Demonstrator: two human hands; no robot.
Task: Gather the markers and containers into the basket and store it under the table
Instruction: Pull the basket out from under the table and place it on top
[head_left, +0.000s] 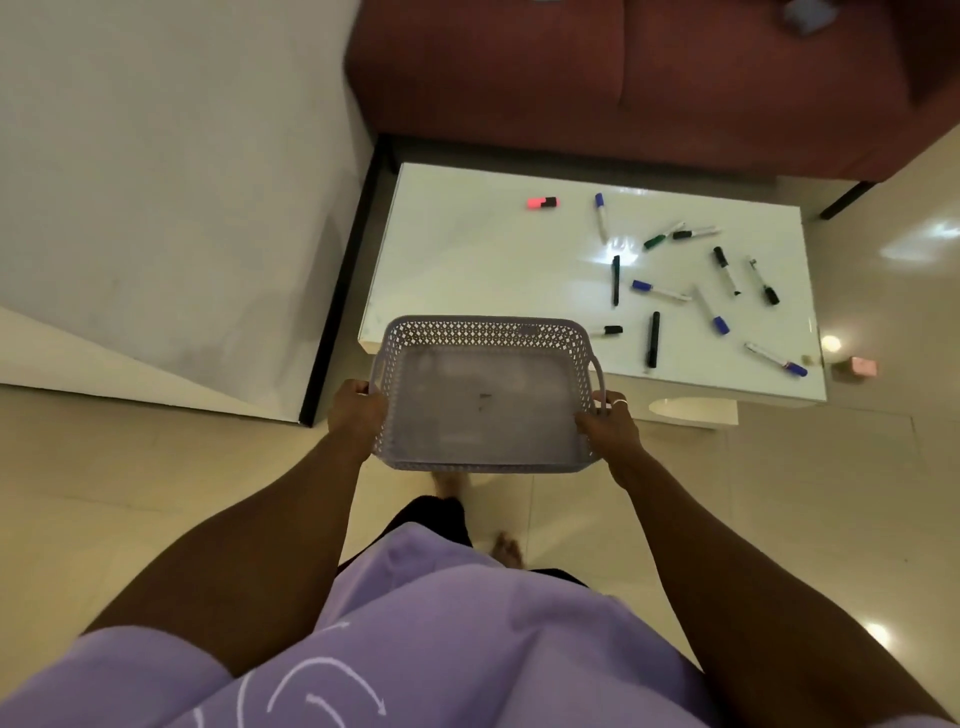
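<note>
Lilac-grey plastic lattice basket (483, 328), held level in the air by a standing person. The left hand (358, 410) is curled round its left handle and the right hand (610, 423) is wrapped round its right handle, so both are clamped on it. It hangs over the floor at the near edge of the white table (467, 260).

Inside: nothing, only a small dark smudge on the bottom. The markers (660, 292) are all loose on the glossy top, mostly on its right half. A pink highlighter (542, 202) lies apart at the back.

Risks, as I judge them:
- Setting the basket down blind could shove the black-capped marker (610, 330) just beside its far corner off the edge.
- The blue-tipped marker (776, 359) lies near the front right corner, and a nudge could roll it off.
- A small pink block (862, 367) on the floor is easy to miss.
- No other containers are visible.
</note>
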